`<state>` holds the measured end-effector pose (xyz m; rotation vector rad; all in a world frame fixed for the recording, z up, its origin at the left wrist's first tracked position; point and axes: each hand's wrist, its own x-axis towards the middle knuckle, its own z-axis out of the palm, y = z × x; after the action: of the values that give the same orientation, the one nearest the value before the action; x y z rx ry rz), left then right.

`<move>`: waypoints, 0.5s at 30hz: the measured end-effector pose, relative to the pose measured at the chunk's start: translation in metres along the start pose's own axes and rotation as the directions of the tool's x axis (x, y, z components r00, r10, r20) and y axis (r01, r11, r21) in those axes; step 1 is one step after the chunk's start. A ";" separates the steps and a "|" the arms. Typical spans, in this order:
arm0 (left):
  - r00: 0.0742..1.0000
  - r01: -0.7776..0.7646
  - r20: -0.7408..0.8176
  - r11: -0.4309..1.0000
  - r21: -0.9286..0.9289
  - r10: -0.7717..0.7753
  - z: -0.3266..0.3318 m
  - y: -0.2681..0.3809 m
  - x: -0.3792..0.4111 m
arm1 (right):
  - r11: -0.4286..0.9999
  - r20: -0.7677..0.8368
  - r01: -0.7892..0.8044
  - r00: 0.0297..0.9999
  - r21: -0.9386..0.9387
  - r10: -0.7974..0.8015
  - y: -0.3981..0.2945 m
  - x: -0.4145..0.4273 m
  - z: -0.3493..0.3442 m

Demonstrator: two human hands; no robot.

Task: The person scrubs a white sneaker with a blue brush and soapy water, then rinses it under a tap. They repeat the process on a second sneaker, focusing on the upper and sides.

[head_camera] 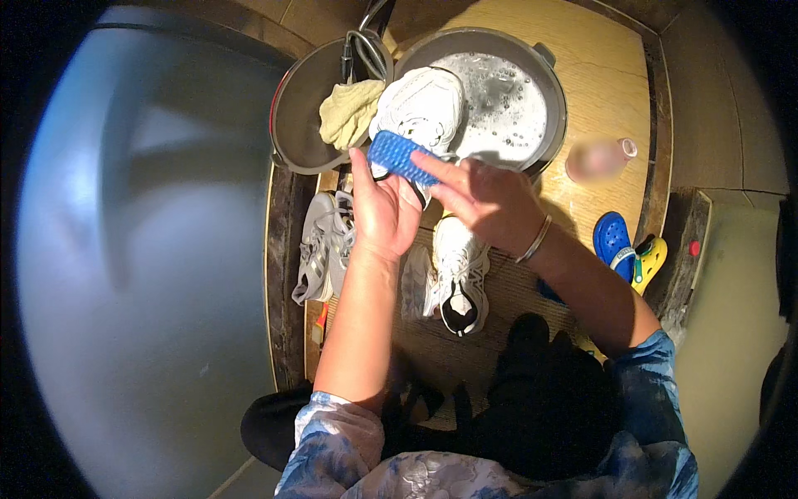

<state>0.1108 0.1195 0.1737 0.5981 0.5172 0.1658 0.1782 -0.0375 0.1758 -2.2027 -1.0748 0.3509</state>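
Note:
A white athletic shoe (419, 103) is held up, toe away from me, between two basins. My left hand (388, 215) is under its heel end, palm up, thumb raised; the fingers are hidden behind the shoe and brush. My right hand (492, 196) grips a blue plastic scrub brush (402, 156), fingers stretched along its back, over the shoe's laces and opening. Beyond the hands on the right, a large grey basin (555, 118) holds sudsy water (502, 112). Another white shoe (461, 274) stands on the ribbed mat, nearer my legs.
A second basin (299, 112) at the left holds a pale yellow cloth (352, 112) and a metal hose (371, 53). Grey shoes (315, 249) stand below it. To the right are a pinkish bottle (598, 161), a blue clog (614, 240) and a yellow clog (651, 262).

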 end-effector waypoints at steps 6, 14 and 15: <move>0.993 -0.112 0.037 0.988 0.106 0.108 0.006 -0.015 0.004 | 0.995 -0.418 0.020 0.906 -0.102 -0.061 0.032 0.008 -0.006; 0.988 -0.075 -0.112 0.971 0.226 0.103 -0.003 -0.024 -0.004 | 0.988 -0.348 -0.024 0.937 -0.152 -0.031 0.035 -0.002 -0.009; 0.988 -0.068 -0.117 0.961 0.267 0.102 0.000 -0.025 -0.004 | 0.992 -0.459 -0.010 0.887 -0.127 -0.050 0.039 0.000 -0.011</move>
<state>0.1073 0.0978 0.1611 0.8730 0.6451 0.2206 0.2067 -0.0599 0.1586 -2.2222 -0.8680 -0.2554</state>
